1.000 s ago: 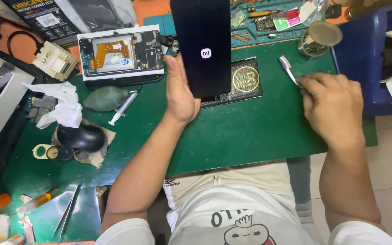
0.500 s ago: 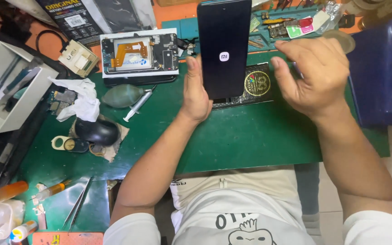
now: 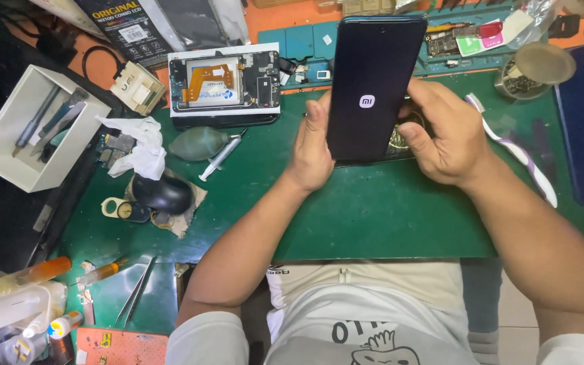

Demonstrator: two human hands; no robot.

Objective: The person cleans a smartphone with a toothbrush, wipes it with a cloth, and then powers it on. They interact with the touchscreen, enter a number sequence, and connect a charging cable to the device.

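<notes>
**Both hands hold a dark phone upright over the green mat**

Nearest the person, at the mat's near left corner, a pair of thin metal tweezers (image 3: 135, 292) lies beside an orange-handled tool (image 3: 101, 272). Off that corner stands a white machine with an orange-capped bottle (image 3: 15, 297).

Over the middle of the green work mat (image 3: 373, 216), the left hand (image 3: 312, 145) grips the left edge of a dark, glossy rectangular smartphone (image 3: 376, 88), thumb laid along the edge and the other fingers hidden behind it. The right hand (image 3: 444, 135) closes on the phone's right edge, fingers curled together against the side, thumb pressing near the lower part of the screen. The phone stands on end, screen toward the camera, black with a small white emblem near its middle; whether its lower end touches the mat cannot be told.

Left of the hands lie a black computer mouse (image 3: 162, 192) on a scrap of cloth, a crumpled white tissue (image 3: 140, 145), a grey-green rubber air blower (image 3: 201, 143) and a small clear syringe (image 3: 221, 157). To the right, a white and purple toothbrush (image 3: 515, 152) lies slantwise.

Toward the mat's far edge, an opened phone body with an orange flex cable (image 3: 224, 82) rests on a white sheet. Past the left edge sits a white open box holding tools (image 3: 38, 135); near the far right corner stands a round metal tin (image 3: 534, 71).
</notes>
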